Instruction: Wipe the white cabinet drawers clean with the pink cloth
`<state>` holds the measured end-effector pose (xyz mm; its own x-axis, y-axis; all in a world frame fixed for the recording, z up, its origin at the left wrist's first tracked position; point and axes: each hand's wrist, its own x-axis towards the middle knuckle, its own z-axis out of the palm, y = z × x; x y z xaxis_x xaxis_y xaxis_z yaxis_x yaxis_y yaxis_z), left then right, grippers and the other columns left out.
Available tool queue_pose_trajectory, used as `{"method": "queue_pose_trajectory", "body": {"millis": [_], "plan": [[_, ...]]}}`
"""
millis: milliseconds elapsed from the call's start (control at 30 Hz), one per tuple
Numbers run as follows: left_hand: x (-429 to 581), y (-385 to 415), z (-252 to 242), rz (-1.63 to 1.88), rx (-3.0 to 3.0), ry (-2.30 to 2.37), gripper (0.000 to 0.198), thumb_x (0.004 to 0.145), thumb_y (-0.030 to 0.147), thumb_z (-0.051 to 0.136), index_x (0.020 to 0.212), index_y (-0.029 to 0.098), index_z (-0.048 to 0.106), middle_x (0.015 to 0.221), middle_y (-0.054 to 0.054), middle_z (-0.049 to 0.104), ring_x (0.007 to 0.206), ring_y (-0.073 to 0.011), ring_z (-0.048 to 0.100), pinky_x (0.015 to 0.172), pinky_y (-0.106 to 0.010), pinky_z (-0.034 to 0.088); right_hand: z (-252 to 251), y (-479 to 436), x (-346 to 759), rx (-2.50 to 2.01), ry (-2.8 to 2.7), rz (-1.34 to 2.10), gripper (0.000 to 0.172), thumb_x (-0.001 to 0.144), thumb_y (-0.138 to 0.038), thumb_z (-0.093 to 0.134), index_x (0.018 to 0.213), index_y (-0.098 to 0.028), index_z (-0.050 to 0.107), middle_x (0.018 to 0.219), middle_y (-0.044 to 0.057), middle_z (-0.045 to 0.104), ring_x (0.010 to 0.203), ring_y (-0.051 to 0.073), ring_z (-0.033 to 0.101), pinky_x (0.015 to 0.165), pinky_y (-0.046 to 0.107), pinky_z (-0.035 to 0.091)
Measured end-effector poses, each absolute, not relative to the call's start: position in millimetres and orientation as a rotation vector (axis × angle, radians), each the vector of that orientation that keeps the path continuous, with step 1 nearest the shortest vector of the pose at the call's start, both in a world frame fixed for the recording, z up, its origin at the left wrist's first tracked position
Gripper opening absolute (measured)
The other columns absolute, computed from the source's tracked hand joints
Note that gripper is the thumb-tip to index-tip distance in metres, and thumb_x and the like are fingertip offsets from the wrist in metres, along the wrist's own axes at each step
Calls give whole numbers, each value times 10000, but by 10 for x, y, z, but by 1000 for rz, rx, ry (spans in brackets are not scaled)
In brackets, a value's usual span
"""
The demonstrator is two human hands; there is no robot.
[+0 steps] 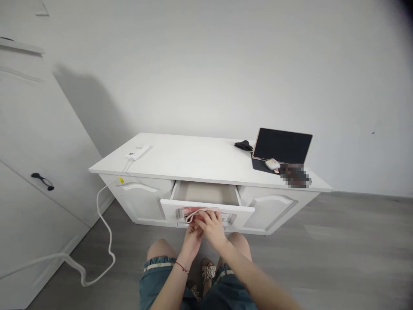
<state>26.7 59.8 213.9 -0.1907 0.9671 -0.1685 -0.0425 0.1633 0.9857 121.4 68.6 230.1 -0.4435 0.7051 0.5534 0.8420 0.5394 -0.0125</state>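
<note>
Both my hands are together in front of the open drawer [206,191] of a white cabinet, fingers closed around a small flat red-and-white item [191,210]. A white cord-like loop [189,219] runs along it. My left hand [193,238], with a red string at the wrist, grips the item from below. My right hand [211,226] lies over its right part, fingers bent onto it. Fingers hide much of the item, so its kind cannot be made out. The visible inside of the drawer is bare and pale.
On the white cabinet top [190,153] are a propped tablet [282,145], a small pale case [272,164], a folded black object [243,145] and a white power strip [137,152]. Its cable [109,237] trails to the floor. A wardrobe [29,129] stands left.
</note>
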Motion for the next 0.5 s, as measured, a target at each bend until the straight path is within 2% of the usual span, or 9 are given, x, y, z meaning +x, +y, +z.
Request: {"method": "queue_pose_trajectory", "body": {"millis": [67,200,367,500], "plan": [[180,568,2028,1289,796,1210,80,720,191,661,772,203,603,829,-48,688,888,-214,658,836,-380,510,2242,604,1486,-1320,-2147,-398,221,856,-228,598,1036,-342,657,1145,18,613,1046,230,434,906,420,290],[145,598,1933,1336,313,845,234,600,198,804,702,198,593,752,10,679,778,-116,644,826,-280,492,2062,474,1975,-1452,-1902,-454,241,806,-124,600,920,-317,690,1088,40,563,1014,237,425,903,437,307],[180,645,1962,1314,181,804,234,604,185,816,693,195,600,761,9,702,714,-93,635,775,-246,492,1678,400,2298,-1572,-1738,-470,250,808,-78,509,850,-246,689,1042,63,487,941,223,423,802,400,374],[158,637,1990,1298,175,787,233,615,152,807,657,197,582,680,33,678,668,-84,626,756,-238,495,1449,347,2360,-1614,-1806,-476,211,806,-109,537,828,-254,688,1020,63,508,928,235,431,797,417,388]]}}
